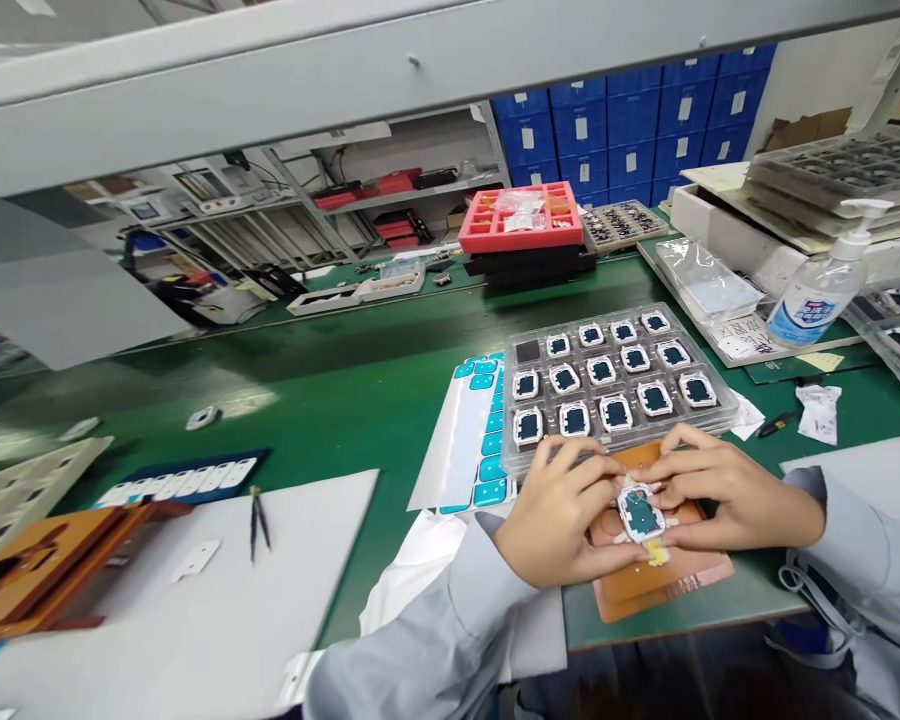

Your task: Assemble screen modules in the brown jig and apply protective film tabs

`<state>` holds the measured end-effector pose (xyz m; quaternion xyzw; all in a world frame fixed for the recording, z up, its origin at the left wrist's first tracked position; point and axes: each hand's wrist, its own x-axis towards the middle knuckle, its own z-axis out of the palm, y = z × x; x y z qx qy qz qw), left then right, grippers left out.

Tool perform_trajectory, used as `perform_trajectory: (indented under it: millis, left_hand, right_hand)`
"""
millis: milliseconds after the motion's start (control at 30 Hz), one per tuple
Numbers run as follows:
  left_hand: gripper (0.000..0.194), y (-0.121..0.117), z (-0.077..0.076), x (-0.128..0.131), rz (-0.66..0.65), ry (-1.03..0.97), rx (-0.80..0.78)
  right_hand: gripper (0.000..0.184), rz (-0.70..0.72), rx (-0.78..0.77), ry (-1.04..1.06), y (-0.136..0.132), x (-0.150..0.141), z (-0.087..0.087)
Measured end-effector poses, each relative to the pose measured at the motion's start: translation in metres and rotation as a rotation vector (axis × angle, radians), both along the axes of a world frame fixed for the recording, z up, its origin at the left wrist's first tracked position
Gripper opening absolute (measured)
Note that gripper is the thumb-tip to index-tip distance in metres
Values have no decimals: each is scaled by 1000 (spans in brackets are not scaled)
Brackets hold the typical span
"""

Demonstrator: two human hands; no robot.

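while the left hand (562, 510) and right hand (735, 490) grip a white-framed teal circuit module (640, 513) from either side, the module sits just above the orange mat (664, 590), with a clear tray (630, 312) beyond that mat.

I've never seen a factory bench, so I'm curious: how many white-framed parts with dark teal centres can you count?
White-framed modules in the clear tray: 14
White-framed module between the left hand and right hand: 1
Total: 15
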<state>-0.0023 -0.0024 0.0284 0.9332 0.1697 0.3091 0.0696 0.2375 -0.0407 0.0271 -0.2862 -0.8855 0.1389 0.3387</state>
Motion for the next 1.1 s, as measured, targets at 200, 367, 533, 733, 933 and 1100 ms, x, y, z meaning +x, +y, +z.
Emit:
perform_trajectory:
  millis: [200, 367, 533, 733, 933, 1100]
  left_hand:
    - [40, -5, -6, 5, 49, -136, -82]
    - [42, -8, -4, 8, 42, -240, -231]
    - [40, -9, -4, 8, -40, -214, -181]
    - [16, 5, -6, 2, -113, -258, -155]
    - [38, 33, -5, -5, 184, -723, -903]
    - [59, 41, -5, -8, 260, -835, -1064]
  right_hand:
    - [18, -4, 9, 69, 0, -3, 0]
    - [28, -6, -89, 184, 0, -7, -5]
    - [25, -39, -185, 279, 2, -10, -12]
    - [17, 14, -262, 340, 5, -8, -15]
    - [15, -141, -291, 479, 11, 0, -19]
    - [16, -168, -265, 461, 11, 1, -17]
